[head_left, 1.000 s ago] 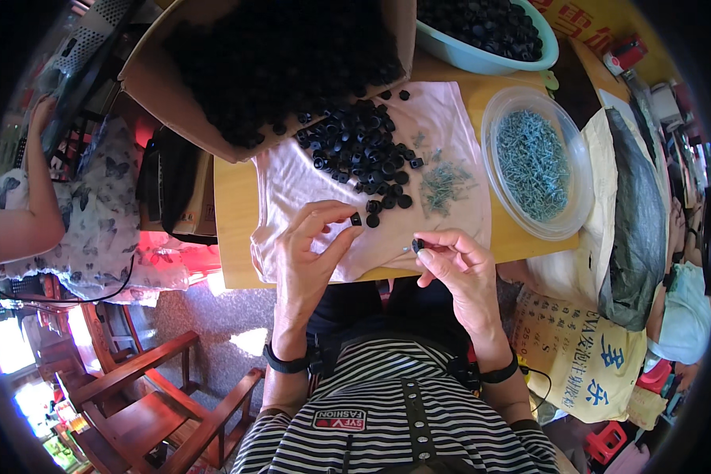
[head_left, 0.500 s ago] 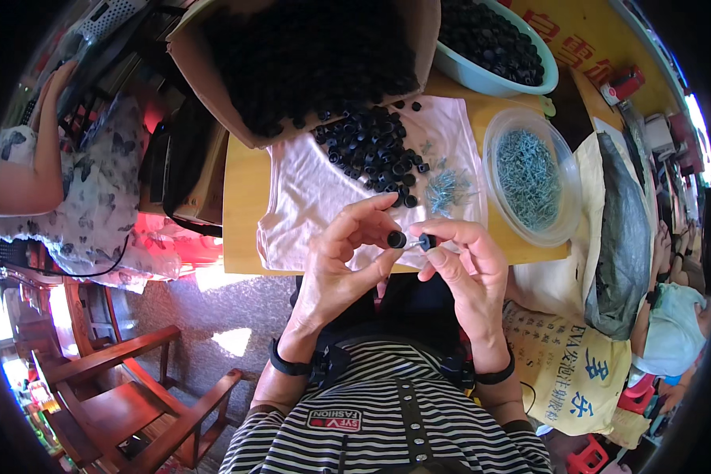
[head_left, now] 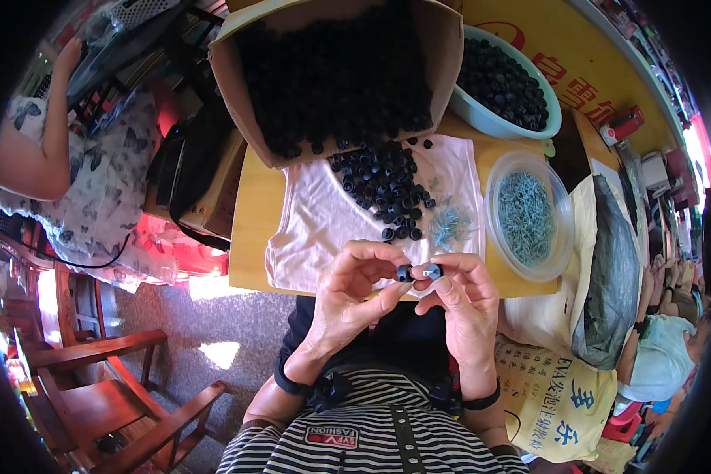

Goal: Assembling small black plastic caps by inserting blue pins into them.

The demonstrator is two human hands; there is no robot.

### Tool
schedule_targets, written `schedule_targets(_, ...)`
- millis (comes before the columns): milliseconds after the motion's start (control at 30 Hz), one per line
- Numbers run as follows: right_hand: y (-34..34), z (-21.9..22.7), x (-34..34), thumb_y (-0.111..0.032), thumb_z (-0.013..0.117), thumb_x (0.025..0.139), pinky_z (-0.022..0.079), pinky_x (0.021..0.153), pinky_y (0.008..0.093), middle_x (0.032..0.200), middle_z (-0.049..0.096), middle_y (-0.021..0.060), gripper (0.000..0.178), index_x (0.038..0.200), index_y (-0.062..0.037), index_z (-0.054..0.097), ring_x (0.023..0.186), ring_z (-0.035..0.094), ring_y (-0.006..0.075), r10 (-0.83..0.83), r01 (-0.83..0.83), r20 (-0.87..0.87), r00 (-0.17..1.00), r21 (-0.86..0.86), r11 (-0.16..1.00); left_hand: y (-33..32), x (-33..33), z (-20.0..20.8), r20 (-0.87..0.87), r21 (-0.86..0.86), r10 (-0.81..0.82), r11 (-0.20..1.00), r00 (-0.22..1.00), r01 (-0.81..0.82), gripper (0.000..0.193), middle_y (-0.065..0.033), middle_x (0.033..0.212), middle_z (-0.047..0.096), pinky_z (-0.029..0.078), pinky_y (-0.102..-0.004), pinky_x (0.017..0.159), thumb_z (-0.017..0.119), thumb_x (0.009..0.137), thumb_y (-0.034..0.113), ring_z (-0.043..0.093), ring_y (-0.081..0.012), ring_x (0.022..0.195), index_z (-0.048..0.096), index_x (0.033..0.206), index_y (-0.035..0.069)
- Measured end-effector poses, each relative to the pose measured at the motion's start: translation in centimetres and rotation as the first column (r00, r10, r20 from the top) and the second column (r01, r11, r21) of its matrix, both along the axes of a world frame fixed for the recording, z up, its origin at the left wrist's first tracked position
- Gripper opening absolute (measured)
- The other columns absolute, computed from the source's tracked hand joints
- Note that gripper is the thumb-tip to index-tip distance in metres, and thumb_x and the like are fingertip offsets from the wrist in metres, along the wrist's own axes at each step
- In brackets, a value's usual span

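Note:
Close together over the table's near edge, both my hands pinch small black parts. A round black plastic cap (head_left: 404,273) is between the thumb and fingers of my left hand (head_left: 347,296). My right hand (head_left: 468,299) grips another black cap (head_left: 434,272), with a small pale metal tip showing at its middle. The two caps are side by side with a narrow gap. Beyond the hands, a pile of loose black caps (head_left: 379,182) lies on a pale pink cloth (head_left: 312,229), beside a small heap of bluish metal screws or pins (head_left: 449,227).
A cardboard box (head_left: 249,130) full of black caps lies tipped toward the cloth. Behind right stands a pale blue basin (head_left: 553,118) of caps. A clear round tub (head_left: 565,237) of metal pieces stands at right. Sacks (head_left: 557,403) and a wooden chair (head_left: 118,403) flank me; another person's arm (head_left: 35,158) shows left.
The view has shifted, so the table sits lower in the picture. My right hand has turned its cap, and the metal tip that pointed left now faces up toward me. Both hands keep their grip.

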State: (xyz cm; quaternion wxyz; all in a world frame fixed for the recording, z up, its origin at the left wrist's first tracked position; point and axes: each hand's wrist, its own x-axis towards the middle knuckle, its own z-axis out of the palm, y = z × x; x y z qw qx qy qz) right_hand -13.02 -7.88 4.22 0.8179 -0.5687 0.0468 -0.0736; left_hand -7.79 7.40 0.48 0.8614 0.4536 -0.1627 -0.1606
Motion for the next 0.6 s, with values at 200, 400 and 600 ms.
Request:
schedule_targets(200, -0.7, -0.5, 0.4, -0.007, 0.060, 0.090, 0.053, 0.062, 0.0240, 0.100, 0.065, 0.0134, 0.023, 0.112, 0.0010, 0.058, 0.087, 0.065, 0.0158, 0.019, -0.007, -0.076, 0.997, 0.153, 0.988, -0.3, 0.8, -0.9, 0.127, 0.013, 0.017, 1.000, 0.992, -0.019, 0.027, -0.0110, 0.111, 0.053, 0.050, -0.0176, 0.058, 0.062, 0.084, -0.007, 0.059, -0.0152, 0.098, 0.054, 0.109, -0.002)
schedule_targets(400, -1.4, -0.6, 0.8, -0.008, 0.062, 0.089, 0.051, 0.058, 0.0225, 0.094, 0.066, 0.0111, 0.025, 0.112, 0.0010, 0.059, 0.080, 0.062, 0.0126, 0.043, 0.007, -0.156, 0.987, 0.307, 0.952, -0.3, 0.9, -0.3, -0.081, -0.030, -0.036, 0.999, 0.996, 0.033, 0.023, -0.0129, 0.111, 0.053, 0.050, -0.0162, 0.049, 0.060, 0.085, -0.008, 0.065, -0.0248, 0.099, 0.054, 0.107, -0.003)
schedule_targets(600, -1.9, -0.7, 1.1, -0.009, 0.064, 0.088, 0.050, 0.057, 0.0228, 0.093, 0.066, 0.0107, 0.025, 0.111, 0.0010, 0.060, 0.077, 0.062, 0.0122, 0.052, 0.017, -0.174, 0.983, 0.373, 0.928, -0.7, 1.2, -0.5, -0.003, -0.047, -0.012, 0.999, 1.000, 0.012, 0.022, -0.0134, 0.112, 0.054, 0.052, -0.0171, 0.051, 0.060, 0.086, -0.008, 0.065, -0.0247, 0.099, 0.056, 0.107, -0.003)
